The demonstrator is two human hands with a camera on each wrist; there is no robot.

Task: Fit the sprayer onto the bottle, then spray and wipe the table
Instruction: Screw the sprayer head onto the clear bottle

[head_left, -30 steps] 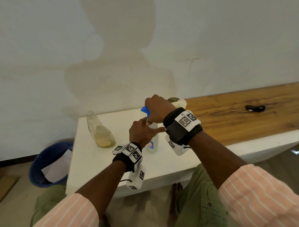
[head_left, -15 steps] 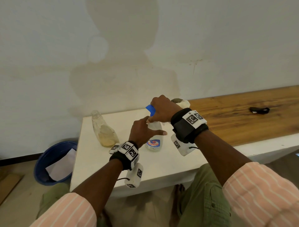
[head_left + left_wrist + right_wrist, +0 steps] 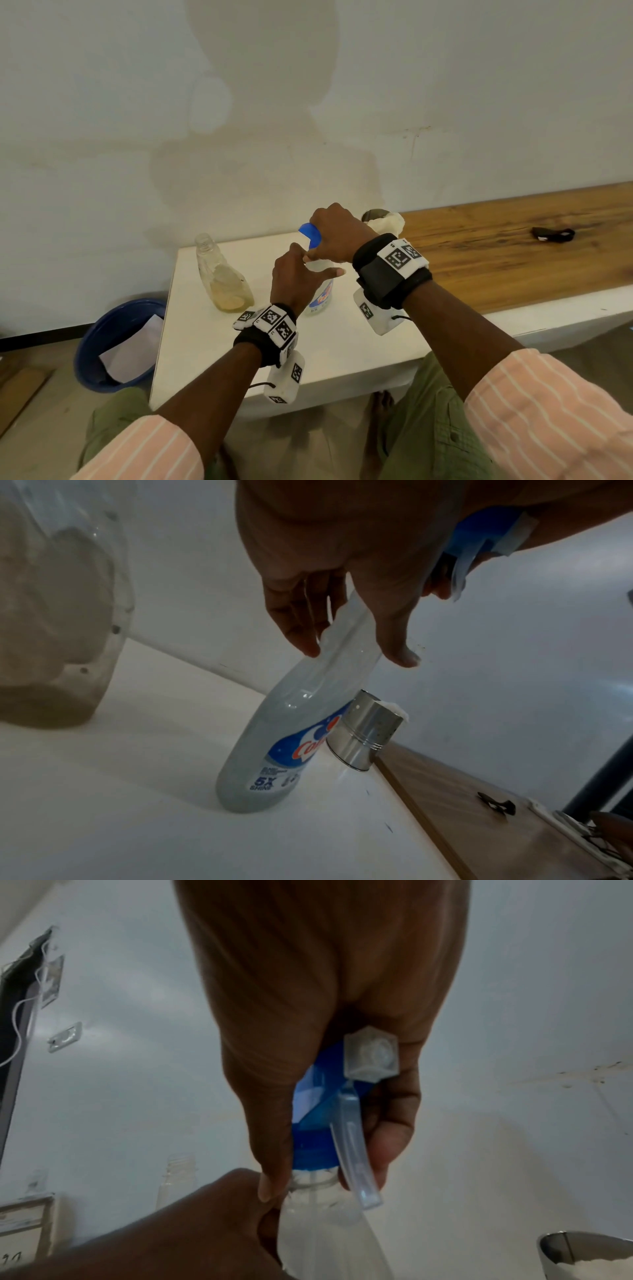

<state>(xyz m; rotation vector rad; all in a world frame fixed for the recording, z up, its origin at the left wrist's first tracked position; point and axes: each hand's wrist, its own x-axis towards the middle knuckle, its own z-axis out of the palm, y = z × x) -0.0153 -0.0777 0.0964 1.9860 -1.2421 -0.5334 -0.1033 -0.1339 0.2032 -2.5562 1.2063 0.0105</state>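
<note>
A clear spray bottle [image 3: 320, 298] with a blue and red label stands upright on the white table [image 3: 342, 342]. My left hand [image 3: 317, 267] holds its neck between fingers and thumb; the left wrist view shows this hand [image 3: 352, 653] around the bottle [image 3: 281, 750]. My right hand [image 3: 330, 238] grips the blue sprayer [image 3: 310, 233] from above. In the right wrist view the right hand [image 3: 322, 1175] pinches the sprayer's blue collar [image 3: 313, 1148], which sits at the bottle mouth [image 3: 316, 1180]. The clear trigger [image 3: 354, 1153] hangs down in front.
A second, capless bottle [image 3: 222, 277] with brownish residue stands left of my hands. Behind my right hand is a steel cup [image 3: 375, 216] holding a white cloth [image 3: 390, 222]. A wooden bench [image 3: 513, 246] with a small black item [image 3: 552, 235] runs right. A blue bin [image 3: 116, 346] sits on the floor, left.
Both hands stay on the bottle and sprayer. The head view has shifted slightly, and the bottle's label shows more below my left hand.
</note>
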